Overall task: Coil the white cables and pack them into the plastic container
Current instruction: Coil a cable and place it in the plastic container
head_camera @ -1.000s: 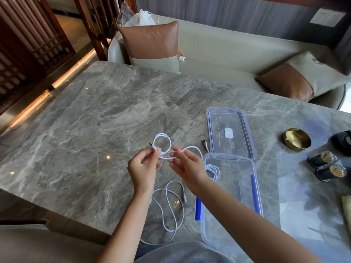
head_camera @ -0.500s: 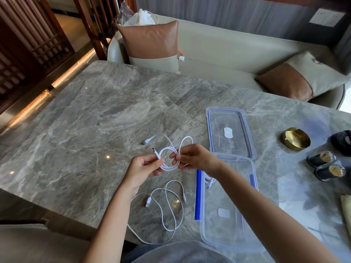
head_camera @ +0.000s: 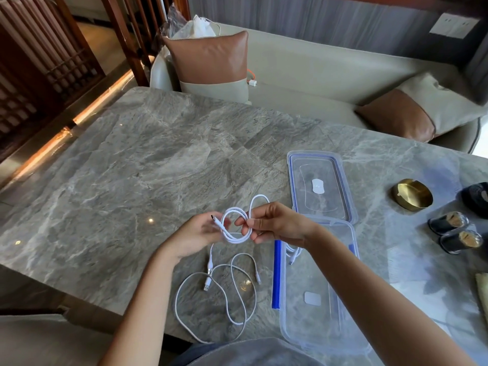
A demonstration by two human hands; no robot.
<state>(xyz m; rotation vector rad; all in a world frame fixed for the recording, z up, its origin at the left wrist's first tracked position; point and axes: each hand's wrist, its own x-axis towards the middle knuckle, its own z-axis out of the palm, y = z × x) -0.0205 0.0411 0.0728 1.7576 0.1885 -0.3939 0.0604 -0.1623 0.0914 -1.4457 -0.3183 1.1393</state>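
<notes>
Above the marble surface (head_camera: 132,180), both hands work one white cable (head_camera: 235,239): the left hand (head_camera: 195,235) pinches its plug end, and the right hand (head_camera: 276,224) pinches the gathered loops, with one tail hanging down. A second cable (head_camera: 291,253) seems to lie inside the plastic container (head_camera: 317,328), partly hidden by the wrist. A third cable (head_camera: 227,305) sprawls uncoiled beside the container. The task looks roughly a third done.

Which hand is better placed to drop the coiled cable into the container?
Right. The right hand pinches the coiled cable and sits right beside the open container; the left hand is farther from it.
</notes>
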